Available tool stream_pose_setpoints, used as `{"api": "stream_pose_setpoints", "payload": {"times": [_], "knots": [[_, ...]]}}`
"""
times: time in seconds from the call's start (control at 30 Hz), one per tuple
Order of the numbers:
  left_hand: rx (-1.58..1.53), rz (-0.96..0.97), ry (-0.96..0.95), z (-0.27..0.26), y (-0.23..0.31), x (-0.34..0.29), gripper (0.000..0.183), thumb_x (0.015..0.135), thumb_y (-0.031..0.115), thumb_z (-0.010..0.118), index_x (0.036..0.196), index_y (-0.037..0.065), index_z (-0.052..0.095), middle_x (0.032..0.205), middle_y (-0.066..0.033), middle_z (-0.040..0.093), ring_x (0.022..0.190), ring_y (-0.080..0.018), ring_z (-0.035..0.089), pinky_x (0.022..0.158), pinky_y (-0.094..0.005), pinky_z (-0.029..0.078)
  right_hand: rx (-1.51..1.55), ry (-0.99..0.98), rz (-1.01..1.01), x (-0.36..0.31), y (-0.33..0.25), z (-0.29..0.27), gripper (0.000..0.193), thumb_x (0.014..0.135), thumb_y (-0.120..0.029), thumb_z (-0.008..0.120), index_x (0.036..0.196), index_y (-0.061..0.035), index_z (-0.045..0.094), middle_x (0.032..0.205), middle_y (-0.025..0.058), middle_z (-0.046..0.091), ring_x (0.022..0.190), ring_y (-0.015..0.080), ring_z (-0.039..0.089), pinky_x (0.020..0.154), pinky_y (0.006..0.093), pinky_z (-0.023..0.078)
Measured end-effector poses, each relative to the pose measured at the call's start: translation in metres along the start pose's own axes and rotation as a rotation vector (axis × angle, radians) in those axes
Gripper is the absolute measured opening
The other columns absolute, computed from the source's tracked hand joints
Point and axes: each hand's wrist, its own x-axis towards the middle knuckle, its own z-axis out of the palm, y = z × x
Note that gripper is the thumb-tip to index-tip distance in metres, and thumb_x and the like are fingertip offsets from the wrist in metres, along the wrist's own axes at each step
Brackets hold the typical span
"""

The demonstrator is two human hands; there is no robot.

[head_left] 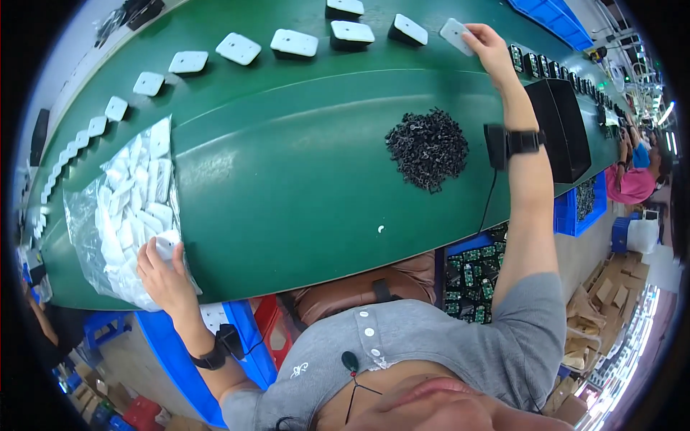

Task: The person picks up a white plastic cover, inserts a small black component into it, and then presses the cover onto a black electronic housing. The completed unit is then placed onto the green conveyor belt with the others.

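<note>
White covers [453, 37] looked smooth plastic; bag [81, 215] was glossy clear film. Green tabletop [287, 187] had smooth sheen. Grey shirt [438, 348] was matt, knitted-looking cloth.

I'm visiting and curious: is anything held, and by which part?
The right hand holds a white cover by its right edge. The left hand touches the near end of a second white cover; whether it grips it is unclear.

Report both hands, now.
Left hand: closed on a white cover at the clear bag.
Right hand: closed on the edge of another white cover.
</note>
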Motion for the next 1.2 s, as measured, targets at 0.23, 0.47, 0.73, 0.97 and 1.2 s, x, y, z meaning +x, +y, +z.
{"api": "stream_pose_setpoints", "payload": {"times": [0.23, 0.47, 0.73, 0.97, 1.2], "knots": [[0.097, 0.016, -0.12, -0.004, 0.007, 0.005, 0.048, 0.083, 0.028, 0.067, 0.118, -0.002, 0.054, 0.121, -0.0209, 0.054, 0.11, -0.039, 0.051, 0.092, -0.043, 0.042, -0.172, -0.27, 0.111, 0.086, 0.076, -0.008, 0.026, 0.089, -0.019, 0.063, 0.11, -0.0032, 0.063, 0.097, -0.0001, 0.063, 0.089, 0.0086, 0.055, 0.079, 0.0243, 0.043], [-0.053, 0.11, -0.103, 0.001, -0.012, 0.008, 0.034, 0.093, 0.013, 0.052, 0.125, 0.001, 0.052, 0.125, -0.0202, 0.055, 0.109, -0.0358, 0.055, 0.089, -0.0408, 0.044, -0.518, 0.141, -0.199, 0.072, 0.059, -0.006, 0.028, 0.08, -0.021, 0.069, 0.1, -0.0001, 0.066, 0.09, 0.0099, 0.063, 0.081, 0.0144, 0.058, 0.072, 0.0279, 0.047], [-0.162, 0.102, 0.264, -0.019, 0.008, 0.034, 0.028, 0.098, 0.011, 0.043, 0.12, 0.0, 0.057, 0.111, -0.0164, 0.062, 0.089, -0.0322, 0.062, 0.074, -0.0386, 0.048, -0.111, 0.018, -0.041, -0.136, -0.013, -0.015, 0.016, 0.085, -0.012, 0.065, 0.098, -0.0032, 0.065, 0.092, 0.0, 0.062, 0.083, 0.0078, 0.055, 0.07, 0.0212, 0.043], [-0.936, -0.003, 0.046, -0.015, 0.08, 0.056, 0.016, 0.095, 0.011, 0.053, 0.1, -0.003, 0.06, 0.082, -0.0034, 0.056, 0.066, -0.0097, 0.055, 0.06, -0.022, 0.043, -0.092, 0.161, 0.13, -0.209, -0.014, 0.006, 0.009, 0.079, -0.009, 0.07, 0.084, -0.003, 0.066, 0.084, -0.0005, 0.056, 0.069, 0.0077, 0.049, 0.064, 0.0212, 0.041], [-1.53, 0.091, -0.308, -0.01, 0.182, 0.046, 0.021, 0.094, 0.002, 0.052, 0.114, -0.001, 0.058, 0.087, -0.0045, 0.058, 0.066, -0.0073, 0.057, 0.053, -0.0191, 0.046, -0.371, 0.162, 0.071, -0.205, -0.016, 0.022, 0.01, 0.077, -0.011, 0.07, 0.082, -0.0041, 0.064, 0.08, 0.0015, 0.053, 0.067, 0.0125, 0.048, 0.065, 0.0246, 0.043]]}}
